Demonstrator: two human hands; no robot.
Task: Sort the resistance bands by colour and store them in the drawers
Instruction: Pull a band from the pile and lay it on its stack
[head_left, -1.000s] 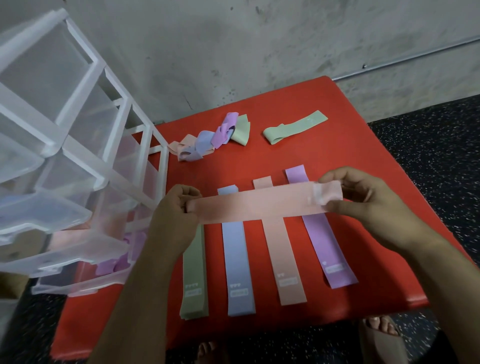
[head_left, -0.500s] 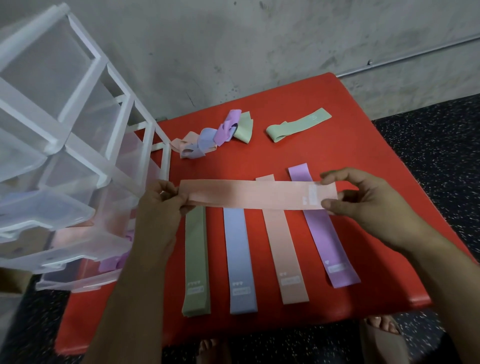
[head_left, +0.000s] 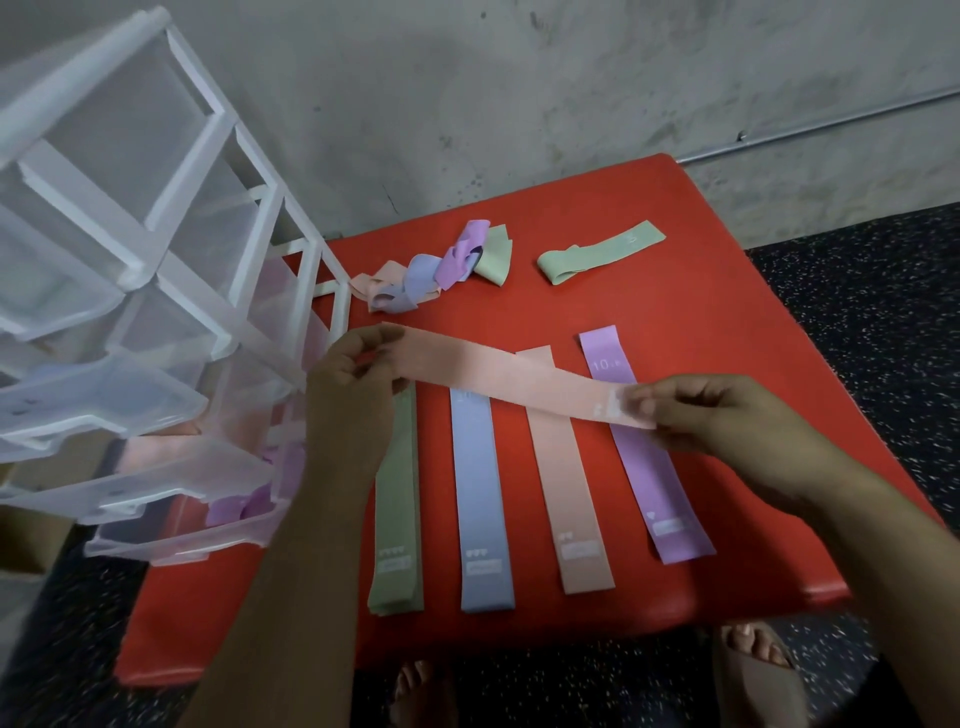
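Observation:
A pink band is stretched flat in the air above the red table. My left hand pinches its left end and my right hand pinches its right end. Beneath it lie a green band, a blue band, a peach band and a purple band, side by side. The clear plastic drawer unit stands at the left; its lowest drawer is pulled out with purple bands inside.
A tangle of pink, blue, purple and green bands lies at the table's back, with a folded light green band to its right. A concrete wall rises behind. My feet in sandals show below the table's front edge.
Both hands carried the pink band leftward toward the drawer unit. Its left end rose and it now slants down to the right.

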